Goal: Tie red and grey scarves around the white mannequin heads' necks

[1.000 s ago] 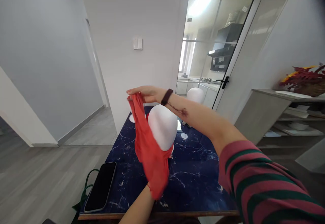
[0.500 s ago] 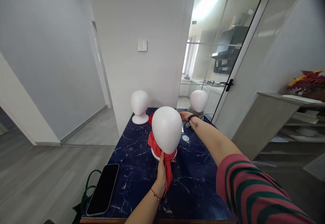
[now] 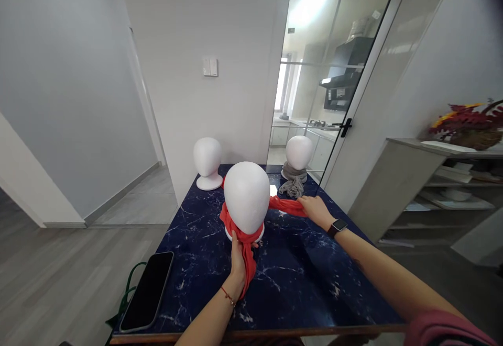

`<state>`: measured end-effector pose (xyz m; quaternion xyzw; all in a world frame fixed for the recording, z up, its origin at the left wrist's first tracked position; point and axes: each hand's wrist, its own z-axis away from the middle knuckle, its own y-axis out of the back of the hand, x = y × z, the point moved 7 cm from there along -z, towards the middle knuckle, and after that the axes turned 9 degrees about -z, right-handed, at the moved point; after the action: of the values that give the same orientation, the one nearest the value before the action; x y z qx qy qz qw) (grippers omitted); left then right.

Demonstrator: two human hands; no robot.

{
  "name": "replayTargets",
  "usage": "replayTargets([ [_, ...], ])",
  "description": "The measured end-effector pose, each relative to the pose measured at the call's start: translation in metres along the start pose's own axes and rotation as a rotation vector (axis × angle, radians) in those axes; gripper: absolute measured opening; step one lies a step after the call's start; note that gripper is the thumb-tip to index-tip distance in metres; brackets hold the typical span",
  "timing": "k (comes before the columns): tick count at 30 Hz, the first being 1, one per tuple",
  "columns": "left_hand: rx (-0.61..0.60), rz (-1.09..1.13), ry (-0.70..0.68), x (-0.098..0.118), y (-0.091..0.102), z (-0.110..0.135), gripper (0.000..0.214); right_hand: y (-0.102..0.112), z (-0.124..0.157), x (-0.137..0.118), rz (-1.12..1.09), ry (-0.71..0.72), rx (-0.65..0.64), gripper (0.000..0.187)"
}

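A white mannequin head stands upright on the table, with a red scarf around its neck. My left hand is closed on the scarf at the front of the neck, and one end hangs down beside its fingers. Out to the right, my right hand grips the other length, which stretches from behind the head. The back of the neck is hidden by the head.
A bare white mannequin head stands at the back left of the dark blue marbled table. Another white head at the back right wears a grey scarf. A phone lies at the front left edge.
My right hand has come from behind the head out to the right and nearer, drawing the red scarf into a stretched length. My left hand keeps its hold at the neck.
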<state>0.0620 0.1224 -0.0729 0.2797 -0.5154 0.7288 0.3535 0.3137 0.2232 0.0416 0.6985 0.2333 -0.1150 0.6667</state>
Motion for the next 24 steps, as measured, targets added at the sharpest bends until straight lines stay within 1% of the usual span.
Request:
replayTargets([
  [3,0.0,-0.049,-0.031,0.001,0.0,-0.002,0.058,0.019,0.013,0.0,0.404,0.048,0.235,0.025],
  [4,0.014,-0.044,-0.031,0.001,0.0,-0.002,0.057,0.023,0.018,0.002,0.48,0.039,0.299,0.026],
  [5,0.027,-0.032,-0.025,0.0,0.001,-0.002,0.055,0.025,0.023,0.008,0.491,0.012,0.351,0.027],
  [6,0.038,-0.02,-0.018,0.0,0.001,-0.003,0.053,0.026,0.026,0.015,0.452,-0.028,0.391,0.028],
  [7,0.045,-0.014,-0.012,0.0,0.001,-0.003,0.052,0.025,0.029,0.023,0.364,-0.07,0.407,0.03],
  [9,0.042,-0.034,-0.005,0.0,0.0,-0.002,0.05,0.013,0.029,0.034,0.061,-0.103,0.379,0.035],
  [10,0.037,-0.053,0.0,0.001,-0.001,-0.002,0.05,0.005,0.028,0.036,-0.129,-0.083,0.35,0.036],
  [12,0.028,-0.096,0.029,0.0,-0.002,0.0,0.052,-0.013,0.026,0.03,-0.498,-0.022,0.307,0.037],
  [13,0.023,-0.116,0.052,-0.001,-0.003,0.001,0.052,-0.021,0.027,0.025,-0.649,-0.012,0.289,0.037],
  [14,0.021,-0.131,0.069,-0.002,-0.003,0.002,0.053,-0.031,0.029,0.021,-0.766,-0.033,0.25,0.036],
  [15,0.022,-0.141,0.08,-0.002,-0.003,0.002,0.053,-0.042,0.032,0.016,-0.838,-0.081,0.175,0.037],
  [16,0.028,-0.147,0.082,-0.002,-0.003,0.003,0.052,-0.054,0.038,0.009,-0.861,-0.128,0.073,0.04],
  [17,0.038,-0.15,0.082,-0.002,-0.002,0.003,0.052,-0.063,0.046,0.001,-0.836,-0.148,-0.03,0.041],
  [18,0.056,-0.152,0.086,-0.003,0.0,0.002,0.051,-0.068,0.055,-0.01,-0.775,-0.131,-0.102,0.04],
  [19,0.079,-0.158,0.095,-0.004,0.002,0.002,0.049,-0.069,0.065,-0.021,-0.699,-0.082,-0.127,0.036],
  [21,0.118,-0.177,0.096,-0.008,0.004,0.0,0.045,-0.064,0.085,-0.047,-0.586,0.065,-0.061,0.031],
  [22,0.12,-0.186,0.073,-0.009,0.003,-0.001,0.042,-0.062,0.094,-0.061,-0.574,0.136,-0.014,0.031],
  [24,0.071,-0.177,-0.026,-0.009,-0.005,-0.002,0.037,-0.065,0.11,-0.086,-0.627,0.235,0.033,0.031],
])
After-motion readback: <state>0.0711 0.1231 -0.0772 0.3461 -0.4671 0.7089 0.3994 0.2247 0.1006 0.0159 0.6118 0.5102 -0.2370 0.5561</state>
